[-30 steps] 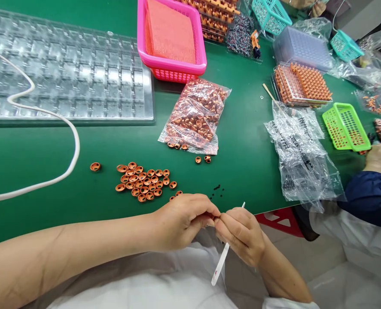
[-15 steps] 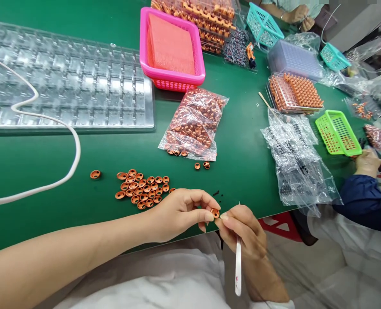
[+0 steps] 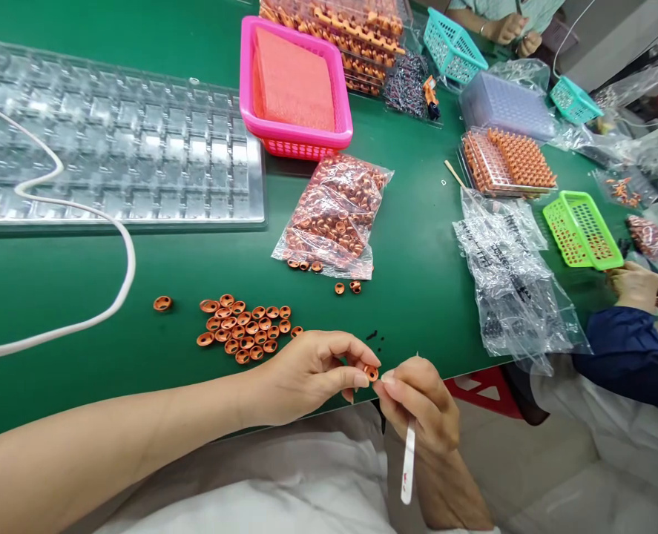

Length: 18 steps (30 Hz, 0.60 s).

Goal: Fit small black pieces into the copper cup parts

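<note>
Between the thumb and fingertips of my left hand (image 3: 329, 367) is a small copper-coloured cup-shaped ring (image 3: 371, 372), its opening facing up. My right hand (image 3: 420, 404) is closed around a slim white tweezers-like tool (image 3: 408, 463), whose flat end points down toward my lap and whose fine tip shows above the knuckles. The right thumb and forefinger are pinched together right beside the ring; whatever lies between them is too small to make out. A cluster of similar copper rings (image 3: 245, 326) lies left of my hands. Tiny black bits (image 3: 372, 335) lie just beyond them.
A clear bag of copper rings (image 3: 337, 211) lies ahead, near a pink basket (image 3: 248, 119). A clear compartment tray (image 3: 117, 222) and a white cable (image 3: 128, 267) are at left. Crumpled plastic bags (image 3: 507, 282) and a green basket (image 3: 607, 259) lie right, beside a co-worker's hand (image 3: 634, 285).
The whole view has shifted very slightly. The white tool's lower end has swung a little to the left, while my left hand keeps the ring in nearly the same place.
</note>
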Each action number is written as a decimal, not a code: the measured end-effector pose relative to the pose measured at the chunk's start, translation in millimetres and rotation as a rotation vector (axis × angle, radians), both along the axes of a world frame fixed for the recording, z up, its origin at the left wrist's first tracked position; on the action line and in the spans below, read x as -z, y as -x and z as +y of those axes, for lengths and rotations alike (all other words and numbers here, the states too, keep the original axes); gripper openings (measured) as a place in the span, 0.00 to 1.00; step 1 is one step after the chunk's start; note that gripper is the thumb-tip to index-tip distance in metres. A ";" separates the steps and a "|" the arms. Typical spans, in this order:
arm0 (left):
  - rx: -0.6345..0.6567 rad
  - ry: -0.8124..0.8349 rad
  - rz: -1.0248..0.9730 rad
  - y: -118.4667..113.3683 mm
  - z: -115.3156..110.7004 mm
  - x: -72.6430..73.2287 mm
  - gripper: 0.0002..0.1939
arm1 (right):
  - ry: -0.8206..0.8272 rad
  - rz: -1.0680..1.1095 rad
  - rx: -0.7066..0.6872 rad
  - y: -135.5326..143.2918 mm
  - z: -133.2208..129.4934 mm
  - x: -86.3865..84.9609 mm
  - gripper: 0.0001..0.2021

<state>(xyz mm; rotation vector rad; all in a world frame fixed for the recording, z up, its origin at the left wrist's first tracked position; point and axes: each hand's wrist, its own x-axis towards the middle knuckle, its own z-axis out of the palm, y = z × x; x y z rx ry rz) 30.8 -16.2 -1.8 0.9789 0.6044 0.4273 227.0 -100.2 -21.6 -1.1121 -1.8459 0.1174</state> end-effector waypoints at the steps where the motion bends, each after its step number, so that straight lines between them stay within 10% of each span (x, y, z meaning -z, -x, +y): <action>1: 0.005 -0.070 0.025 0.7 -0.5 -0.8 0.07 | -0.009 -0.022 -0.028 -1.2 -0.4 0.1 0.17; 9: -0.005 -0.628 0.079 5.5 -2.4 -1.1 0.07 | -0.035 -0.297 -0.172 -20.5 -3.8 -0.6 0.13; 18: 0.026 -0.772 0.093 6.6 -5.2 -0.3 0.07 | 0.047 -0.466 -0.302 -22.0 -2.4 -28.8 0.15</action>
